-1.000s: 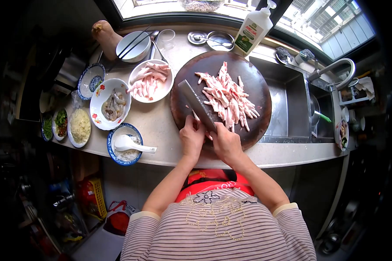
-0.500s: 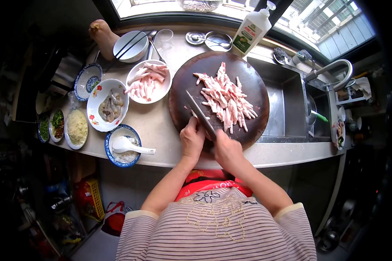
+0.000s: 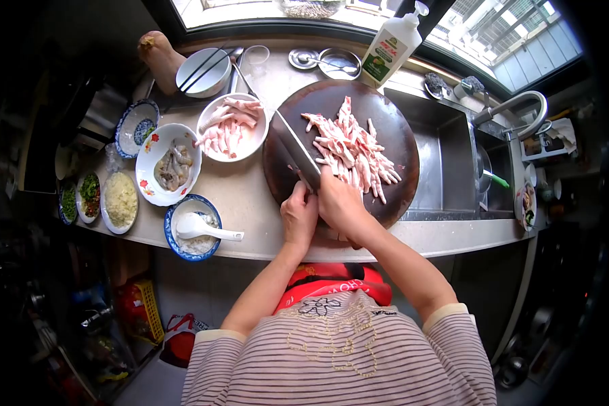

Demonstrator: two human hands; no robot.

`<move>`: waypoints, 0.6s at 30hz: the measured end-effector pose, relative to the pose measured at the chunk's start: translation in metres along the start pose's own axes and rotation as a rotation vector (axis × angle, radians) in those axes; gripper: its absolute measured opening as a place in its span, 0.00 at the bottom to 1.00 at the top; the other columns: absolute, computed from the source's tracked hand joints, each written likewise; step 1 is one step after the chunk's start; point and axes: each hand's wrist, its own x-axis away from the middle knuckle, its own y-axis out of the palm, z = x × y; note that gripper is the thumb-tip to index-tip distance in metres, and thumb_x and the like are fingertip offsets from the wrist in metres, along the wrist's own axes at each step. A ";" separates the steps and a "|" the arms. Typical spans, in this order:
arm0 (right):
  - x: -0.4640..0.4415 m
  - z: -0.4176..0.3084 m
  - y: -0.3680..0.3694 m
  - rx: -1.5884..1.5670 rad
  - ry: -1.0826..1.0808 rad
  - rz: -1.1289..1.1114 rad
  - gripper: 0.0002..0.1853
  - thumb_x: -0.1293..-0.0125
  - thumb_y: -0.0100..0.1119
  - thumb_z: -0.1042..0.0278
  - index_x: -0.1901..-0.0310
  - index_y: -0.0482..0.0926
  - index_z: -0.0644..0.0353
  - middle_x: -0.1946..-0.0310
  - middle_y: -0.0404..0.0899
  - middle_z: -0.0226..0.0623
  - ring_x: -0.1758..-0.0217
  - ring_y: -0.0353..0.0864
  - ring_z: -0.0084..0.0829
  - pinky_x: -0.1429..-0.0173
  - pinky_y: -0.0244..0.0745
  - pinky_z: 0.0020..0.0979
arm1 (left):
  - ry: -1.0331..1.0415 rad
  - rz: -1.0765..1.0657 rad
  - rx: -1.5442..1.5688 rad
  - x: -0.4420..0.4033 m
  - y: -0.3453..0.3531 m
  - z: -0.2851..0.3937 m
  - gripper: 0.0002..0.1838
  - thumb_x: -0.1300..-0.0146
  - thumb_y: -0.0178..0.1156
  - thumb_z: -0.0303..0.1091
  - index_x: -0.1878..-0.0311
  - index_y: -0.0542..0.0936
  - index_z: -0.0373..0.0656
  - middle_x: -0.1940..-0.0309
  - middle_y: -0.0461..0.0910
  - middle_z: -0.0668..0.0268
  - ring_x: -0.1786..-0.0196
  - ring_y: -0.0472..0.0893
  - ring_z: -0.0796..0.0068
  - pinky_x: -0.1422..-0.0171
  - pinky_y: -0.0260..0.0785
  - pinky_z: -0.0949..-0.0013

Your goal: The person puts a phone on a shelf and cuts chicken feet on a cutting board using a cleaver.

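Observation:
My right hand is closed round the handle of a kitchen knife, whose broad blade points away to the left. At the near left of the round chopping board, my left hand has its fingers bent round a chicken foot, mostly hidden by the fingers and the blade. The blade stands right beside the left fingertips. Pale pink chicken feet lie heaped on the board beyond the right hand. More chicken feet fill a white bowl left of the board.
Left of the board are a flowered bowl with shrimp, a blue-rimmed bowl with a white spoon, and a plate of minced garlic. A sink adjoins the board's right side. A pump bottle stands behind.
The knife and my right hand have shifted left and away from me, with the blade now more upright in view. My left hand stays nearly in place; the heap is unchanged.

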 end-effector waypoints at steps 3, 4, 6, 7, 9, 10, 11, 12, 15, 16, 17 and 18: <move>-0.006 0.002 0.003 -0.040 0.065 0.005 0.11 0.41 0.50 0.73 0.61 0.62 0.67 0.72 0.76 0.61 0.66 0.76 0.62 0.60 0.69 0.54 | -0.138 -0.041 0.078 0.001 0.000 -0.007 0.02 0.42 0.53 0.24 0.70 0.71 0.37 0.81 0.77 0.52 0.76 0.79 0.52 0.70 0.69 0.55; -0.003 0.007 0.002 -0.072 0.093 0.013 0.11 0.40 0.51 0.72 0.60 0.62 0.67 0.72 0.76 0.61 0.66 0.76 0.62 0.60 0.69 0.53 | -0.244 -0.079 0.136 0.002 -0.006 0.004 0.03 0.42 0.54 0.24 0.70 0.71 0.37 0.81 0.77 0.53 0.77 0.80 0.54 0.71 0.69 0.56; 0.006 0.022 0.007 -0.107 0.076 0.111 0.10 0.40 0.49 0.71 0.61 0.62 0.67 0.73 0.76 0.62 0.67 0.76 0.63 0.61 0.68 0.56 | -0.381 -0.103 0.270 0.004 -0.011 0.012 0.05 0.41 0.56 0.25 0.72 0.71 0.37 0.82 0.77 0.56 0.78 0.80 0.60 0.73 0.69 0.61; 0.013 0.027 0.010 -0.130 0.073 0.147 0.10 0.39 0.49 0.71 0.61 0.62 0.67 0.74 0.76 0.62 0.68 0.77 0.63 0.62 0.68 0.57 | -0.264 -0.052 0.212 0.009 -0.008 0.002 0.06 0.41 0.56 0.25 0.72 0.71 0.37 0.82 0.77 0.59 0.80 0.78 0.67 0.76 0.68 0.65; 0.020 0.021 0.006 -0.136 0.075 0.147 0.11 0.39 0.52 0.69 0.60 0.63 0.65 0.73 0.76 0.61 0.67 0.76 0.63 0.61 0.68 0.56 | -0.020 0.044 0.093 0.015 0.003 -0.028 0.07 0.39 0.56 0.26 0.73 0.73 0.36 0.83 0.76 0.65 0.84 0.74 0.80 0.84 0.65 0.74; 0.023 0.014 0.004 -0.131 0.083 0.132 0.11 0.39 0.52 0.70 0.60 0.63 0.65 0.72 0.76 0.61 0.65 0.75 0.63 0.61 0.68 0.56 | -0.015 0.033 0.048 0.017 -0.002 -0.025 0.07 0.39 0.57 0.26 0.72 0.74 0.35 0.82 0.78 0.64 0.83 0.75 0.81 0.84 0.66 0.74; 0.026 0.010 0.003 -0.127 0.093 0.119 0.11 0.39 0.53 0.70 0.59 0.63 0.64 0.71 0.76 0.61 0.64 0.75 0.63 0.60 0.68 0.55 | -0.020 0.029 0.043 0.017 -0.002 -0.025 0.07 0.40 0.57 0.26 0.73 0.74 0.36 0.82 0.78 0.64 0.83 0.75 0.81 0.83 0.66 0.74; 0.030 0.009 0.006 -0.126 0.048 0.157 0.11 0.38 0.53 0.70 0.59 0.64 0.64 0.73 0.76 0.60 0.66 0.75 0.63 0.62 0.68 0.56 | -0.026 0.024 0.039 0.017 -0.002 -0.025 0.07 0.40 0.57 0.27 0.73 0.74 0.36 0.82 0.78 0.64 0.83 0.75 0.81 0.83 0.66 0.74; 0.034 0.004 0.007 -0.094 -0.012 0.216 0.11 0.38 0.54 0.72 0.57 0.64 0.63 0.75 0.76 0.58 0.70 0.76 0.61 0.67 0.68 0.54 | -0.155 -0.001 0.143 0.015 -0.007 -0.012 0.07 0.40 0.58 0.27 0.73 0.74 0.36 0.83 0.77 0.65 0.83 0.75 0.81 0.83 0.67 0.74; 0.034 -0.001 0.003 -0.090 -0.066 0.265 0.11 0.39 0.55 0.71 0.58 0.65 0.63 0.75 0.76 0.56 0.72 0.76 0.59 0.68 0.69 0.53 | -0.217 -0.015 0.196 0.015 -0.010 -0.004 0.07 0.40 0.58 0.27 0.74 0.74 0.36 0.83 0.77 0.65 0.84 0.74 0.81 0.82 0.67 0.74; 0.033 -0.009 -0.005 -0.086 -0.119 0.315 0.12 0.40 0.56 0.71 0.59 0.65 0.63 0.75 0.76 0.54 0.73 0.76 0.58 0.69 0.70 0.52 | -0.261 -0.018 0.266 0.014 -0.012 0.004 0.08 0.40 0.58 0.27 0.74 0.74 0.37 0.83 0.77 0.65 0.83 0.75 0.81 0.82 0.67 0.74; 0.033 -0.016 -0.012 -0.082 -0.169 0.364 0.12 0.41 0.57 0.71 0.60 0.65 0.62 0.75 0.76 0.52 0.74 0.77 0.56 0.71 0.70 0.51 | -0.307 -0.024 0.335 0.015 -0.014 0.011 0.08 0.40 0.57 0.26 0.74 0.73 0.37 0.84 0.76 0.65 0.83 0.75 0.81 0.82 0.67 0.74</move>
